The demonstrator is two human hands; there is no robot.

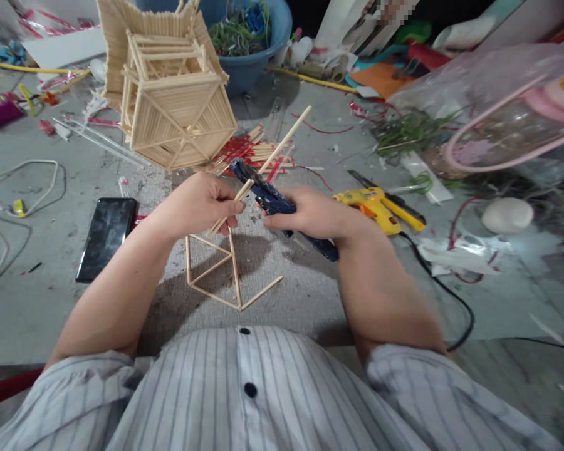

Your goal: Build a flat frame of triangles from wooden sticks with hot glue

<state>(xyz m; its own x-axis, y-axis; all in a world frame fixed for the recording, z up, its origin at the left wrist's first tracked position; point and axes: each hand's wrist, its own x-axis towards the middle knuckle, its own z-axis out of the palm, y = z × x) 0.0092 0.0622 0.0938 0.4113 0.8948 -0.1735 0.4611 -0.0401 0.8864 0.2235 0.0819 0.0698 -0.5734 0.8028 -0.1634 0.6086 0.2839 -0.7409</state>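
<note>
My left hand [205,205] is closed, pinching thin wooden sticks [230,205] between thumb and fingers. A longer stick [286,138] slants up and away past the jaws of dark blue plier-like cutters [277,202]. My right hand [305,213] is wrapped around the cutters' handles; whether the jaws touch the stick I cannot tell. Below my left hand, an open frame of glued-looking sticks [215,296] lies on the grey work surface, one stick reaching out to its right. Beyond my hands stands a many-sided house-like stick model [183,113].
A black phone [106,238] lies left of my forearm. On the right is a yellow glue gun [376,208] with a black cord. Red-wrapped stick bundles [258,153] lie behind my hands, before a blue tub [249,66]. A pink-rimmed clear container [512,125] stands far right.
</note>
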